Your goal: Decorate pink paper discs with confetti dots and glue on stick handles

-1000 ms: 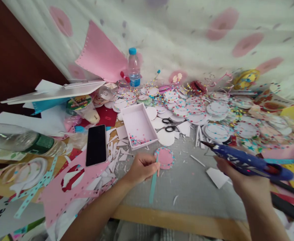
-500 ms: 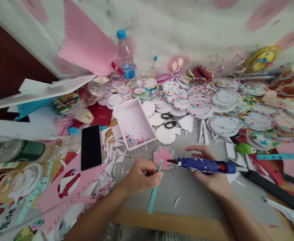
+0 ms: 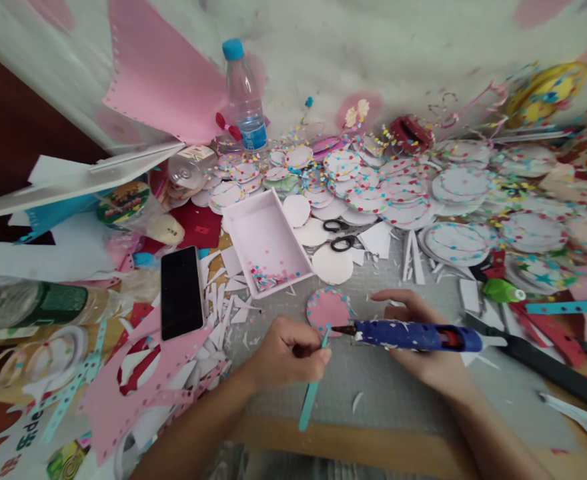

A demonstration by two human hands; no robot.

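Observation:
My left hand (image 3: pixel 291 353) pinches slim turquoise tweezers (image 3: pixel 310 403), whose tip points up and holds what looks like a tiny blue dot (image 3: pixel 328 327). In my right hand (image 3: pixel 426 353) is a blue hot glue gun (image 3: pixel 406 335) flecked with white, lying almost level with its brown nozzle pointing left. The nozzle tip is right beside the tweezers' tip; whether they touch I cannot tell. Just behind both tips, a pink paper disc (image 3: pixel 329 307) edged with small blue dots lies on the grey cutting mat (image 3: pixel 388 400).
A white box (image 3: pixel 268 247) with pink and blue confetti stands beyond the disc, beside black-handled scissors (image 3: pixel 342 243). Decorated paper discs (image 3: pixel 456 243) are piled along the back. A phone (image 3: pixel 181 293), paper scraps and a water bottle (image 3: pixel 246 100) are on the left and at the back.
The tweezers' tip has moved slightly right, closing most of the gap to the glue gun's nozzle. Both hands keep their grips. The whole view has shifted a little.

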